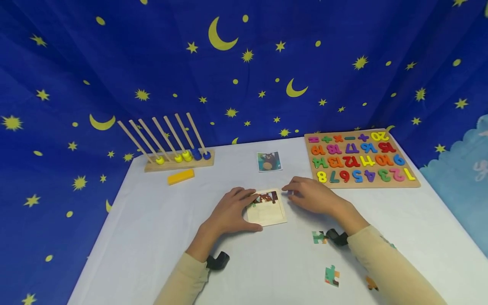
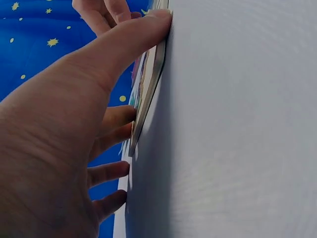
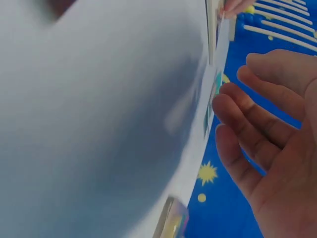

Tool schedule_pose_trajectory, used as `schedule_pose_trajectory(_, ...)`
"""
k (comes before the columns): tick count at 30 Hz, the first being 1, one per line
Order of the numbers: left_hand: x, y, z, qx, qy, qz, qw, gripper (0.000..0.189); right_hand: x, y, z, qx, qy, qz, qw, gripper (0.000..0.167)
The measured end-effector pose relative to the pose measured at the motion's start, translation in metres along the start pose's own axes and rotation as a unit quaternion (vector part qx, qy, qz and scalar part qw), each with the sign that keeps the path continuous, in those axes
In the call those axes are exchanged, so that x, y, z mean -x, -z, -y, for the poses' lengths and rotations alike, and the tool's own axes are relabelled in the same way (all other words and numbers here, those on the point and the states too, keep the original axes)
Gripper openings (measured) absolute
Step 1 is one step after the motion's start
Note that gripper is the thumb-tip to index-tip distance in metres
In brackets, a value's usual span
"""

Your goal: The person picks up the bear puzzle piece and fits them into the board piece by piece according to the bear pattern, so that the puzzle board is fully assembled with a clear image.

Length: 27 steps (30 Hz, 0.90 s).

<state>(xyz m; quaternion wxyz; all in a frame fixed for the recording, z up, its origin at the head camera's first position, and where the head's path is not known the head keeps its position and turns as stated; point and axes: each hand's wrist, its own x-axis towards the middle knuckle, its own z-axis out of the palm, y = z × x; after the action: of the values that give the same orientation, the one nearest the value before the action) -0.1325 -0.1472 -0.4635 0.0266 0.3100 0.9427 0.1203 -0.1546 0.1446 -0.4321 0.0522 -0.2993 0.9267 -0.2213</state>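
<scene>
A small square wooden puzzle board point(image 1: 268, 215) lies on the white table, with bear-face pieces point(image 1: 267, 197) along its far side and bare wood on the near part. My left hand point(image 1: 231, 212) spans the board's left side and holds it, thumb at the near edge and fingertips over the far left part. In the left wrist view the thumb presses the rim of the board point(image 2: 154, 62). My right hand point(image 1: 313, 195) hovers by the far right corner, fingers loosely bent and nothing in them; the right wrist view shows the palm point(image 3: 282, 198) bare.
Loose jigsaw pieces, one green point(image 1: 318, 237), another green point(image 1: 332, 276) and one orange point(image 1: 371, 283), lie near my right forearm. Behind the board is a bear picture card point(image 1: 269, 169). A number board point(image 1: 362, 184), a bead abacus point(image 1: 179, 166) and a yellow block point(image 1: 181, 176) stand farther back.
</scene>
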Motion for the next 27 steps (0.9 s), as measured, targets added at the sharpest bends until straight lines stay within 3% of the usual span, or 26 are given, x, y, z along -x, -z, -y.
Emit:
schedule_pose_trajectory(6, 0.000, -0.002, 0.006, 0.022, -0.014, 0.007, 0.9996, 0.104, 0.018, 0.011, -0.014, -0.015, -0.011, -0.016, 0.9997, 0.026)
schedule_pose_trajectory(14, 0.004, -0.002, 0.023, 0.115, 0.000, 0.038, 0.9926, 0.110, 0.047, 0.032, -0.021, -0.023, -0.046, -0.029, 0.9983, 0.028)
schedule_pose_trajectory(20, 0.004, -0.003, 0.026, 0.120, -0.004, 0.036, 0.9921, 0.104, 0.068, 0.041, -0.032, -0.033, -0.081, -0.028, 0.9958, 0.030)
schedule_pose_trajectory(27, 0.007, -0.005, 0.024, 0.126, 0.009, 0.035, 0.9914, 0.102, 0.086, 0.044, -0.047, -0.043, -0.090, -0.014, 0.9949, 0.028)
